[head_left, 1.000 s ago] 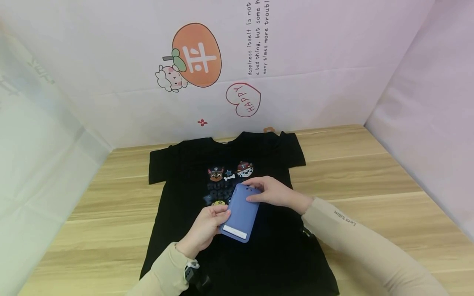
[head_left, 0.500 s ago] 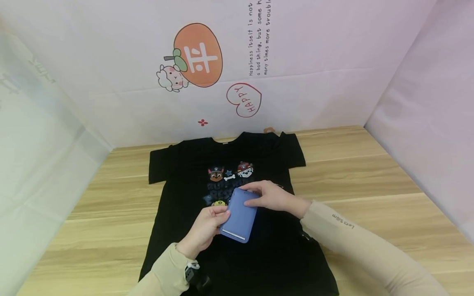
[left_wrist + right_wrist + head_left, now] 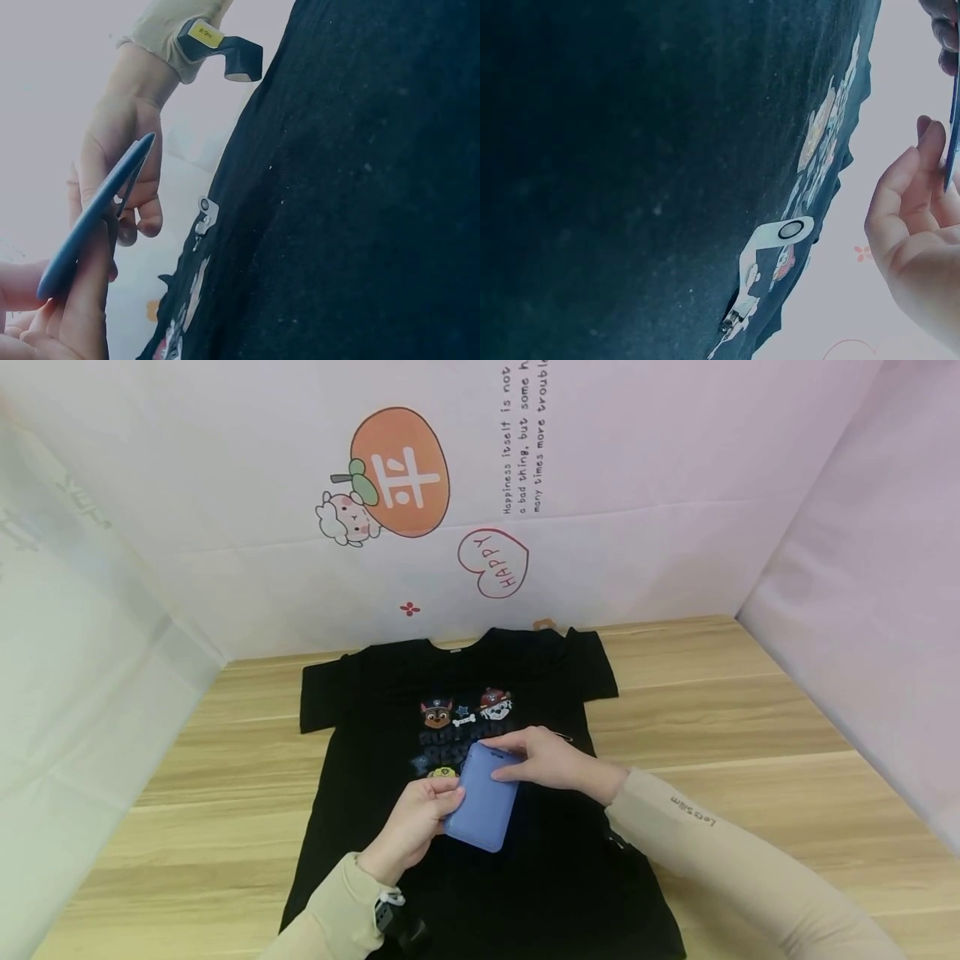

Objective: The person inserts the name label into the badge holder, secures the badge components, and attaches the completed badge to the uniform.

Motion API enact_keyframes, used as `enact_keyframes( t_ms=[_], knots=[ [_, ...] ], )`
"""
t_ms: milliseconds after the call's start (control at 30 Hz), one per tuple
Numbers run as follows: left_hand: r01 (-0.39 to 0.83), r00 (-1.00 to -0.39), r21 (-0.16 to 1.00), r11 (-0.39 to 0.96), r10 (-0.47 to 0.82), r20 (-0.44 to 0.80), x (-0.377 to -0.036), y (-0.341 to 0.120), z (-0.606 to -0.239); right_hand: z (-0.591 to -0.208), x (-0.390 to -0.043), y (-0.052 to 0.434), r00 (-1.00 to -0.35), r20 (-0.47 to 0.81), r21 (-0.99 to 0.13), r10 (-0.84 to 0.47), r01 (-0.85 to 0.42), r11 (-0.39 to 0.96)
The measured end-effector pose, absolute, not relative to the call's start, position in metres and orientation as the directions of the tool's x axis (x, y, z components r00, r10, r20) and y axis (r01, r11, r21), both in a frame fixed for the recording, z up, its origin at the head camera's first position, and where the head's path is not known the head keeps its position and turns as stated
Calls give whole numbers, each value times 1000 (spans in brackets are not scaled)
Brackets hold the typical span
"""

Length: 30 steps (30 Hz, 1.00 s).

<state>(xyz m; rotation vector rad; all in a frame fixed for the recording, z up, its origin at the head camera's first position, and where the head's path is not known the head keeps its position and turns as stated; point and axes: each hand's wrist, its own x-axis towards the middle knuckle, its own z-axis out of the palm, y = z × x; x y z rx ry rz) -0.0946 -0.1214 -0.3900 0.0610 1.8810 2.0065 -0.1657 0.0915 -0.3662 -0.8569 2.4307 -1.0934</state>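
Both your hands are on the blue phone case (image 3: pixel 483 797) right now: left hand (image 3: pixel 415 823) curls around its near-left edge, right hand (image 3: pixel 551 758) pinches the far end with thumb and fingers. Compared to a second ago, you've tipped it flatter and lower, so the white strip along its near end no longer shows and it looks shorter from the head view. It hangs just above the middle of the black t-shirt (image 3: pixel 375 693) spread flat on the wooden tabletop (image 3: pixel 712 693), partly covering the cartoon print (image 3: pixel 465 710).
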Motion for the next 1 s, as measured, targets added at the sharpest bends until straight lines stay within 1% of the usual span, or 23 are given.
enact_keyframes(
  t_ms=[167, 400, 667, 767, 833, 933, 1000],
  knots=[
    [-237, -929, 971, -9, 293, -224, -96, -121, -390, -366, -166, 90, -756, -52, -739, -653, -410, 534],
    [-255, -920, 967, 2, 306, -244, -95, -122, -394, -366, -164, 90, -731, -36, -669, -682, -489, 560],
    [-248, -922, 969, -1, 308, -236, -96, -122, -393, -364, -165, 90, -715, -26, -641, -699, -524, 560],
    [-250, -919, 968, -3, 315, -236, -96, -121, -393, -363, -169, 92, -706, -38, -656, -707, -516, 550],
    [-243, -919, 970, -6, 321, -229, -97, -119, -392, -360, -174, 95, -708, -54, -690, -704, -483, 539],
    [-237, -920, 972, -8, 322, -221, -98, -118, -391, -352, -182, 101, -725, -67, -735, -686, -429, 525],
    [-233, -921, 973, -8, 324, -218, -98, -117, -390, -345, -187, 107, -747, -75, -769, -661, -379, 515]
  ],
)
